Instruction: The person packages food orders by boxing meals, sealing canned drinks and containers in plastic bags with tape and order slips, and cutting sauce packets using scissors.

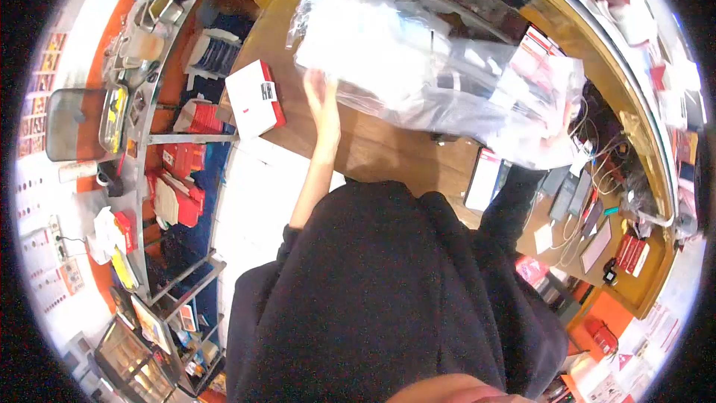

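Observation:
A large clear plastic bag (470, 108) stretches across the upper middle of the view, with a bright, overexposed white bulk (365, 37) at its left end. My left hand (323, 101) is at the bag's lower left edge, fingers against the plastic and the tips partly lost in glare. At the bag's other end, my right hand (558, 127) is wrapped in the film and seen only faintly through it, closed on the plastic. Just left of my left hand lies a white and red box (255, 98) on the brown desk (380, 153).
A metal shelf rack (190, 138) with red and dark packets stands on the left. Another white box (483, 177) lies near my right forearm. Tangled cables (597, 145) and dark adapters (563, 198) spread on the right. A raised wooden counter edge (597, 37) curves behind.

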{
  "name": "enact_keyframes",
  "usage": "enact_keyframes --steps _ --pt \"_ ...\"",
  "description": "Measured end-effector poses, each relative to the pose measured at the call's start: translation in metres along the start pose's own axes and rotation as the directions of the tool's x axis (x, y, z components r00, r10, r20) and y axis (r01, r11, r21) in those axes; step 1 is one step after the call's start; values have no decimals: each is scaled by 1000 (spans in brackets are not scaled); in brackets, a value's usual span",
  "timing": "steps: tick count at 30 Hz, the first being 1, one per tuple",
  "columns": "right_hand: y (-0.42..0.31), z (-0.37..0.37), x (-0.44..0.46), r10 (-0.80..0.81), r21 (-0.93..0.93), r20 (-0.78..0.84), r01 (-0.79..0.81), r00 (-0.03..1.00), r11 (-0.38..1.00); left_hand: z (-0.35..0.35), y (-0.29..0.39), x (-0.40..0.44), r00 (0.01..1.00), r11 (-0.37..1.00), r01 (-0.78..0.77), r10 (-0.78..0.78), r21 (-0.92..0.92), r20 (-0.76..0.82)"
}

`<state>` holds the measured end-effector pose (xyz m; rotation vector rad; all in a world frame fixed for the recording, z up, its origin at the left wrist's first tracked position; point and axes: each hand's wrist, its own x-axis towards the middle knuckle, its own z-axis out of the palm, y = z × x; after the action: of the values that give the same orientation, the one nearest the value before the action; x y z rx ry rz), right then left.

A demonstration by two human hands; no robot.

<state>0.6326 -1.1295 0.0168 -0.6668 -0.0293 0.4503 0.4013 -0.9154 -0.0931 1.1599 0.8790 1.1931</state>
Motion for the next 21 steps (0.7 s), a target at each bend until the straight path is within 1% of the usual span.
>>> enact_keyframes --steps 1,2,3,4,5,6,7,8,9,10,11,13,14,15,16,18,19,20,21 --pt "-2 -11 -7 57 13 0 -57 998 998 2 4 -12 950 950 274 -243 -148 196" --pt "0 -20 -17 132 21 0 -132 991 991 5 6 -25 801 805 550 -432 -224 413" --pt "5 -29 -30 212 26 3 -212 977 977 7 7 -37 566 578 788 -542 -214 620" --pt "9 -35 -43 296 42 9 -296 955 954 13 16 -47 546 643 742 -413 -191 729" --pt "15 -40 -56 379 58 20 -380 925 923 22 25 -54 487 697 694 -271 -179 830" --pt "20 -43 -70 456 89 30 -456 890 885 33 33 -61 390 736 653 -127 -177 912" --pt "24 -46 -83 521 130 37 -521 853 844 34 38 -57 313 567 809 -189 -157 931" --pt "26 -47 -94 574 180 54 -573 817 799 34 26 -52 191 340 932 -163 -126 968" --pt "26 -47 -103 613 240 68 -609 787 756 43 50 -58 166 509 861 -273 -4 948" --pt "24 -46 -111 604 284 84 -600 793 748 36 34 -55 137 623 781 -247 49 959" --pt "18 -44 -116 537 309 100 -540 837 783 33 27 -56 147 694 713 -285 98 947" --pt "-6 -33 -126 321 290 155 -354 934 889 27 27 -70 280 807 561 -395 185 875" --pt "-19 -27 -132 205 295 179 -252 962 922 27 28 -78 332 838 497 -422 224 843" --pt "-24 -44 -124 262 343 141 -295 955 892 27 28 -86 369 857 450 -433 250 822" --pt "-28 -60 -116 323 392 112 -340 940 855 42 45 -101 416 875 398 -441 277 795" --pt "-38 -99 -105 244 416 230 -322 942 850 24 23 -84 373 833 456 -500 315 781" --pt "-48 -102 -104 206 425 290 -318 935 847 25 24 -83 356 810 484 -527 331 772" --pt "-55 -100 -106 229 294 28 -228 973 928 25 24 -88 408 804 502 -546 319 732" --pt "-60 -106 -105 217 306 44 -220 975 926 26 26 -95 371 811 516 -503 277 780"
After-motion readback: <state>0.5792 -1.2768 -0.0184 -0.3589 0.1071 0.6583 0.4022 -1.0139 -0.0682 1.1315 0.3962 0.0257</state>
